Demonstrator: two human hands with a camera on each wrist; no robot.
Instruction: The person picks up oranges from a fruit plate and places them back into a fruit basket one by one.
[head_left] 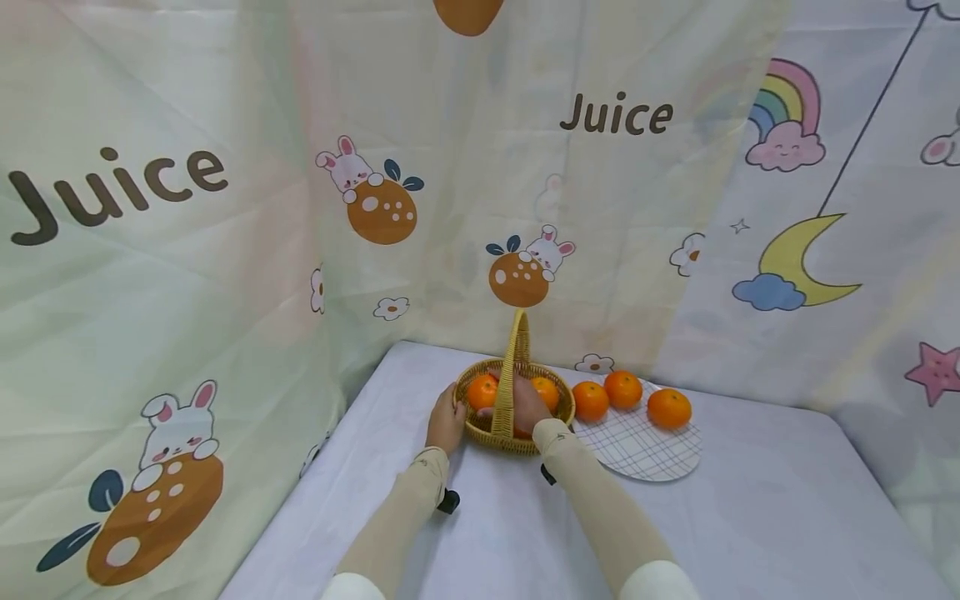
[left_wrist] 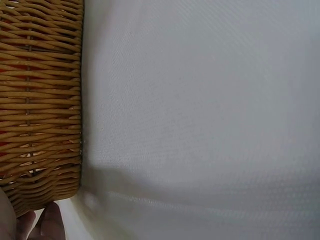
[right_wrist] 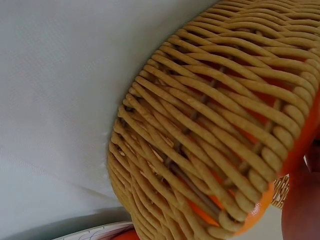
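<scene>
Resting on the round woven wicker basket [head_left: 557, 417] rim, left hand [head_left: 446, 421], grip unclear, right hand [head_left: 527, 406] inside, unclear

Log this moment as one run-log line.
left hand: steadying basket wall | right hand: inside basket among oranges, grip unclear | plate: three oranges at far rim

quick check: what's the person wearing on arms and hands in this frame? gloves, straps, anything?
Both arms wear long, snug beige sleeves down to the wrists, with a white layer showing near the elbows. The left hand and right hand are bare, no gloves. A small black device sits under the left wrist and another black piece under the right wrist. No cables or markings are visible.
</scene>
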